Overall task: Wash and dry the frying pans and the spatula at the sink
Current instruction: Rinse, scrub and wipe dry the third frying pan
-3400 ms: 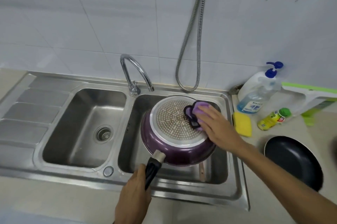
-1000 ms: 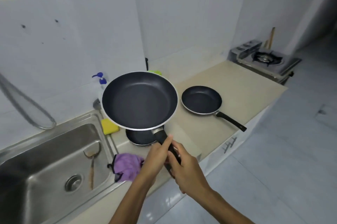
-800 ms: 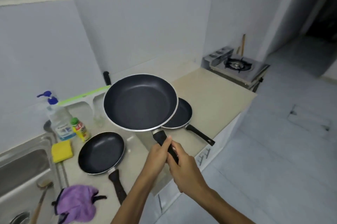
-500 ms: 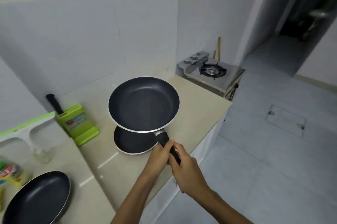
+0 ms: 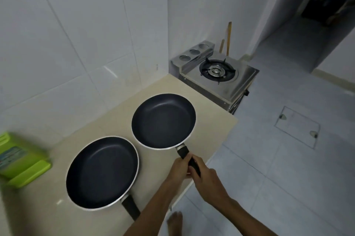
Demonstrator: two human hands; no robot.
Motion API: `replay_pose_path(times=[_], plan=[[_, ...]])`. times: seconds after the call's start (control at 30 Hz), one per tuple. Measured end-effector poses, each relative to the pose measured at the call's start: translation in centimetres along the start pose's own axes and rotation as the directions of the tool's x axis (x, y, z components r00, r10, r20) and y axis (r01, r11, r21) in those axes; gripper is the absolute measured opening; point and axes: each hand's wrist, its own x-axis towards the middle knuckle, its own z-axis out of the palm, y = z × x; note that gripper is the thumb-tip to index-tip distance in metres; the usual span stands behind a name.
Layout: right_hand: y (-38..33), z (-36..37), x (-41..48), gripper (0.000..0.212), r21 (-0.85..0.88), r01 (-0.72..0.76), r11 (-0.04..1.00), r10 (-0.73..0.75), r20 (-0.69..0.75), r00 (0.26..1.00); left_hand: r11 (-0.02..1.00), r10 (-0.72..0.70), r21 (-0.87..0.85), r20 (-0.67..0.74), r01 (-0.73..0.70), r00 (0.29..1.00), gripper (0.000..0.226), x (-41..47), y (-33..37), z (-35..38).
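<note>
Left hand point(image 5: 179, 168) and right hand point(image 5: 208, 180) grip one clean-looking pan point(image 5: 163, 120) beside a second pan point(image 5: 101, 172) on the counter point(image 5: 211, 120); the unseen spatula is probably left to wash.

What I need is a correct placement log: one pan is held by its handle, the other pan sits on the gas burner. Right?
No. The head view shows the other pan lying on the beige counter beside the held pan, not on the gas burner, which carries nothing. The rest stands: one pan is held by its handle.
</note>
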Motion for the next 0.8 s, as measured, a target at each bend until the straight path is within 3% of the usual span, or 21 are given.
replay_pose_path(times=[0.23, 0.63, 0.8], plan=[[4.9, -2.8, 8.4, 0.045, 0.028, 0.009, 1.000, -0.011, 0.103, 0.995, 0.988, -0.109, -0.118, -0.088, 0.098, 0.990, 0.030, 7.1, 2.4, 3.5], [13.0, -7.0, 18.6, 0.046, -0.021, 0.074, 0.997, -0.066, 0.268, 0.961, 0.950, -0.204, -0.280, -0.213, 0.140, 0.956, 0.031, 15.2, 5.1, 9.3], [15.1, -6.2, 20.3, 0.068, -0.072, 0.118, 0.990, -0.096, 0.252, 0.963, 0.937, -0.236, -0.309, -0.221, 0.161, 0.946, 0.036, 16.6, 5.2, 9.6]])
